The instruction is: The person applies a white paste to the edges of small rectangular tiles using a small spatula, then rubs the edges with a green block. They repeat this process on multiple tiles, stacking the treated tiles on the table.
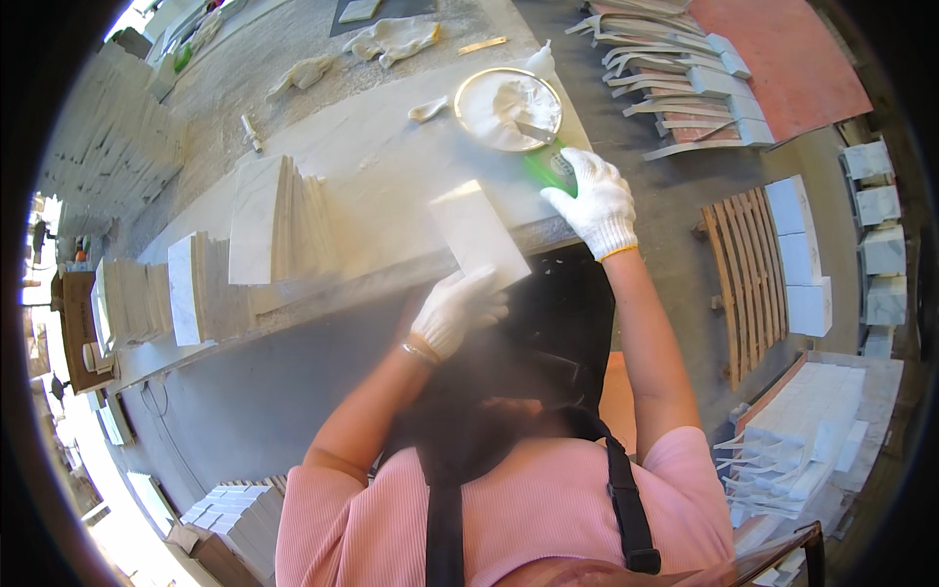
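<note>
My left hand (455, 308), in a white knit glove, grips the lower end of a pale rectangular tile (474, 225). The tile is tilted up over the bench's near edge. My right hand (595, 201), gloved likewise, is closed around the green body of a tool (550, 168) at the bench's right end. Its round head (509, 110) has a gold-coloured rim and a white, uneven face; its exact kind is unclear. Part of the green body is hidden by my fingers. The tool's head and the tile are apart. A dusty haze blurs the area around the tile.
On the dusty bench (381, 166) stand stacked tiles (259, 220) to the left. Gloves (391, 39) and a small white scrap (427, 110) lie farther back. At right are a wooden pallet (748, 279), strapped blocks (724, 88) and more pale stacks (797, 421).
</note>
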Motion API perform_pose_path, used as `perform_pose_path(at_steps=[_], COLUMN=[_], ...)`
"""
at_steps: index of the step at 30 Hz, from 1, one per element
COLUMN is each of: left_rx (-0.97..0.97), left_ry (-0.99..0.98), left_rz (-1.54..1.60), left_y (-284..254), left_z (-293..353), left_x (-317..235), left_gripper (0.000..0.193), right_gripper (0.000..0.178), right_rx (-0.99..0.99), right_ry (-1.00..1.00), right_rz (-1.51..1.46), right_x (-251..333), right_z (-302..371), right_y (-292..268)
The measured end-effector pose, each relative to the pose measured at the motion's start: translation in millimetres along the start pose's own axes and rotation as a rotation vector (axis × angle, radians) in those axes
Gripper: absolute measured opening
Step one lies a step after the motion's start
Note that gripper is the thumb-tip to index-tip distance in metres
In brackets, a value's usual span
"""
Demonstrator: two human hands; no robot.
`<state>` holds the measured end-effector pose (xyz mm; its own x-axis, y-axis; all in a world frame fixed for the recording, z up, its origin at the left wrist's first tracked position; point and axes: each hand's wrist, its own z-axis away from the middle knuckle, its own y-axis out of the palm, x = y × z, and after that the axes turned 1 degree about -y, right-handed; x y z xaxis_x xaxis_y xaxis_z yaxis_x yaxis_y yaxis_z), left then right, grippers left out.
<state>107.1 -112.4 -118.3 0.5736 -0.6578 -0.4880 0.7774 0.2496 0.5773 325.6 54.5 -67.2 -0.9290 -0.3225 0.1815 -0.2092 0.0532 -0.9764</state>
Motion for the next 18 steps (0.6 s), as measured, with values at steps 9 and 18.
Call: perform_pose_path(at_steps=[9,18], left_rx=[-0.066,-0.033], left_ry=[0.072,0.196], left_rz=[-0.143,-0.211], left_y=[-1,3], left_z=[5,23], left_x=[-7,-3], left_gripper=[0.038,0.035], right_gripper=[0.063,0.071], right_rx=[-0.05,0.222], right_ry=[0.123,0.316], right_rz=[-0.907,-1.434], right_x=[-5,60], right_z=[88,139], right_y=[-2,15])
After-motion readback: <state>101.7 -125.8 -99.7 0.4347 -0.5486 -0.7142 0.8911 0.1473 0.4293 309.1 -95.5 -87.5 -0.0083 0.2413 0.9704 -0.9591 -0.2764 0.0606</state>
